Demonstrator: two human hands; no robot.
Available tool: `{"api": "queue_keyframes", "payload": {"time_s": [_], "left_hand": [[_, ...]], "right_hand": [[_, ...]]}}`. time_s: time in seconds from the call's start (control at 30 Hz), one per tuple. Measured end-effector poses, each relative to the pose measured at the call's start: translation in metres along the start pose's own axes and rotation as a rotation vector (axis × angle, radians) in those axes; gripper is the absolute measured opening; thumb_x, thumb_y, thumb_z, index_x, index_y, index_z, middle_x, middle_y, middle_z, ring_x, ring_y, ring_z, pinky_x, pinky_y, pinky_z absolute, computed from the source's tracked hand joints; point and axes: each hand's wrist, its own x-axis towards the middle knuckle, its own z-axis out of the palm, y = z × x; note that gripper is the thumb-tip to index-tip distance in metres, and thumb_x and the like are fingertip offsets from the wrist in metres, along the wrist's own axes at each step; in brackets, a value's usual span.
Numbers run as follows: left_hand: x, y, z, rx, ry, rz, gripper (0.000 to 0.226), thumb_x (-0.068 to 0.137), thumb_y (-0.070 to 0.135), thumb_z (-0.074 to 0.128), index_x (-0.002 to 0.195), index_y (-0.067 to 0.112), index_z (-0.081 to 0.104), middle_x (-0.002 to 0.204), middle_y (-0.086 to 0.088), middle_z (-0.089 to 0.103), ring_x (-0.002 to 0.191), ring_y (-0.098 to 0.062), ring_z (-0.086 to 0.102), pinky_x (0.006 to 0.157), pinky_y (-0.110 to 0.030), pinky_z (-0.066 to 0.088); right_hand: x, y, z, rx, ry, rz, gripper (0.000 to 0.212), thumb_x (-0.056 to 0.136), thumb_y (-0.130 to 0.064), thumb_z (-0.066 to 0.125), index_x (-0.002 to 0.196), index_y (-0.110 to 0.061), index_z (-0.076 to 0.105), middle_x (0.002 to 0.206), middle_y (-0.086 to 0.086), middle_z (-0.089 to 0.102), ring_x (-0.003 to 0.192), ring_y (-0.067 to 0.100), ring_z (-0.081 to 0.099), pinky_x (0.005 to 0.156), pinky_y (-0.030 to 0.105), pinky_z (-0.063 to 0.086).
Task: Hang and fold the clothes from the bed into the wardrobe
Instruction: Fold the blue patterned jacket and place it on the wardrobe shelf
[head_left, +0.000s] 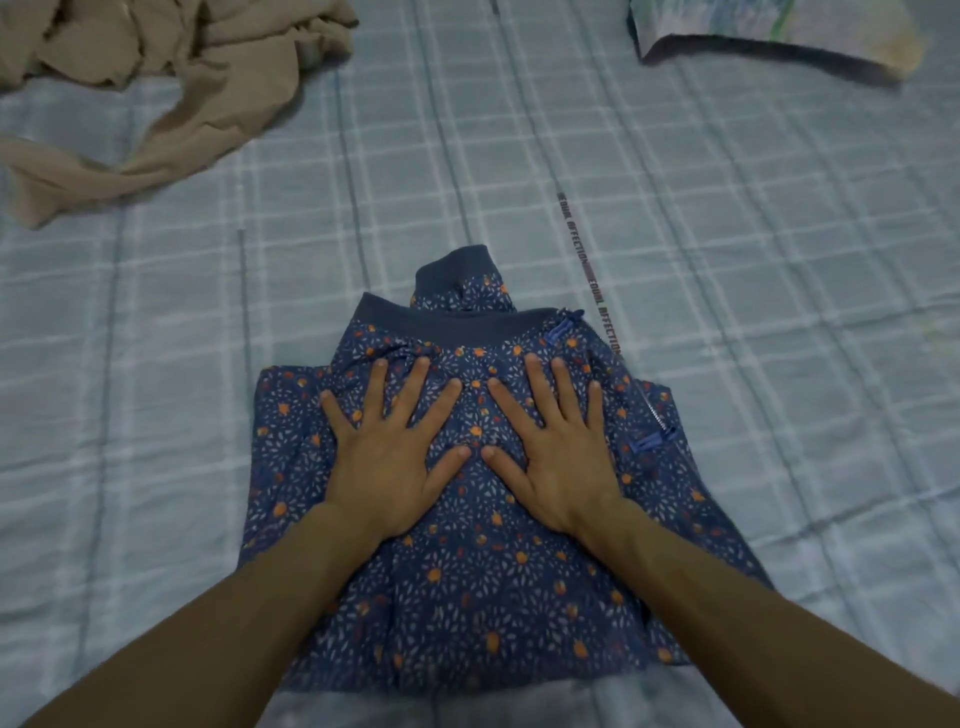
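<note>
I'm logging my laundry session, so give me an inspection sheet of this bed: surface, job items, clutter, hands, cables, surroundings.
Surface: pale blue checked quilted bedcover, crossed by a printed line of lettering.
Job's things: navy flower-print zip jacket with ribbed bands, folded flat near the person; crumpled beige fabric garment at far left, unfolded.
Clutter: pastel printed cloth item at far right, kind unclear.
Hands: left hand and right hand press flat on the jacket, fingers spread.
Cables: nothing seen.
Surroundings: nothing seen beyond the bedcover; wardrobe not in view.
</note>
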Motion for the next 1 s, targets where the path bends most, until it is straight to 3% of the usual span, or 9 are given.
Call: {"api": "queue_keyframes", "payload": {"time_s": [0.17, 0.27, 0.37, 0.47, 0.53, 0.67, 0.77, 0.87, 1.0], "left_hand": [[0.001, 0.001, -0.012, -0.012, -0.062, -0.016, 0.073, 0.086, 0.081, 0.002, 0.149, 0.050, -0.017, 0.161, 0.010, -0.025, 0.149, -0.032, -0.021, 0.106, -0.079, 0.001], [-0.009, 0.011, -0.030, -0.024, -0.112, -0.055, 0.072, 0.088, 0.077, 0.008, 0.149, 0.049, -0.018, 0.161, 0.008, -0.027, 0.148, -0.031, -0.023, 0.108, -0.078, 0.004], [-0.038, 0.037, -0.044, -0.039, -0.032, -0.013, 0.072, 0.093, 0.073, 0.014, 0.151, 0.044, -0.018, 0.162, 0.004, -0.024, 0.149, -0.032, -0.022, 0.111, -0.075, 0.002], [-0.072, 0.065, -0.044, -0.051, 0.031, 0.118, 0.075, 0.092, 0.071, 0.015, 0.155, 0.038, -0.008, 0.165, 0.001, -0.012, 0.151, -0.031, -0.015, 0.113, -0.069, -0.001], [-0.090, 0.076, -0.039, -0.063, 0.033, 0.193, 0.076, 0.091, 0.070, 0.018, 0.157, 0.035, 0.006, 0.166, -0.001, 0.002, 0.152, -0.030, -0.006, 0.115, -0.068, 0.005], [-0.111, 0.098, -0.028, -0.068, -0.003, 0.237, 0.077, 0.092, 0.070, 0.018, 0.157, 0.028, 0.017, 0.165, -0.003, 0.011, 0.152, -0.030, 0.002, 0.117, -0.064, 0.011], [-0.107, 0.121, -0.028, -0.122, 0.029, 0.162, 0.072, 0.095, 0.064, 0.013, 0.157, 0.028, 0.015, 0.166, -0.002, 0.009, 0.152, -0.029, 0.000, 0.119, -0.060, 0.007], [-0.088, 0.135, -0.030, -0.134, 0.053, 0.077, 0.066, 0.098, 0.056, 0.008, 0.158, 0.029, 0.008, 0.166, -0.002, 0.002, 0.152, -0.029, -0.004, 0.119, -0.060, 0.007], [-0.055, 0.134, -0.027, -0.045, 0.032, -0.001, 0.068, 0.100, 0.058, 0.018, 0.157, 0.029, -0.008, 0.165, -0.002, -0.013, 0.151, -0.030, -0.015, 0.118, -0.062, 0.002]], "right_hand": [[0.000, 0.001, -0.009, 0.032, -0.062, -0.010, 0.073, 0.091, -0.076, 0.014, 0.154, -0.043, -0.004, 0.163, 0.000, -0.018, 0.149, 0.026, -0.022, 0.117, 0.060, -0.007], [-0.012, 0.002, -0.032, 0.210, -0.133, -0.010, 0.071, 0.095, -0.068, 0.027, 0.155, -0.041, -0.002, 0.164, -0.002, -0.014, 0.150, 0.021, -0.018, 0.120, 0.055, -0.007], [-0.048, 0.004, -0.049, 0.306, -0.075, 0.014, 0.067, 0.099, -0.056, 0.036, 0.156, -0.034, 0.008, 0.165, 0.000, -0.001, 0.151, 0.020, -0.007, 0.122, 0.047, -0.003], [-0.094, 0.009, -0.057, 0.331, -0.022, -0.018, 0.065, 0.097, -0.055, 0.038, 0.155, -0.028, 0.023, 0.164, 0.003, 0.013, 0.152, 0.023, 0.004, 0.123, 0.046, 0.005], [-0.120, 0.016, -0.057, 0.309, -0.017, -0.068, 0.066, 0.095, -0.055, 0.038, 0.153, -0.024, 0.029, 0.162, 0.005, 0.020, 0.151, 0.024, 0.010, 0.122, 0.045, 0.011], [-0.152, 0.035, -0.051, 0.242, -0.053, -0.074, 0.065, 0.095, -0.056, 0.035, 0.153, -0.027, 0.030, 0.163, 0.001, 0.018, 0.151, 0.021, 0.009, 0.122, 0.040, 0.006], [-0.165, 0.042, -0.046, 0.263, 0.047, 0.057, 0.063, 0.096, -0.055, 0.034, 0.150, -0.021, 0.038, 0.159, 0.007, 0.029, 0.150, 0.025, 0.018, 0.119, 0.051, 0.018], [-0.170, 0.048, -0.044, 0.311, 0.181, 0.317, 0.066, 0.094, -0.056, 0.042, 0.146, -0.016, 0.042, 0.154, 0.014, 0.035, 0.144, 0.033, 0.028, 0.114, 0.053, 0.028], [-0.156, 0.064, -0.046, 0.485, 0.027, 0.516, 0.086, 0.079, -0.073, 0.047, 0.142, -0.015, 0.036, 0.140, 0.012, 0.045, 0.127, 0.033, 0.044, 0.101, 0.048, 0.043]]}}
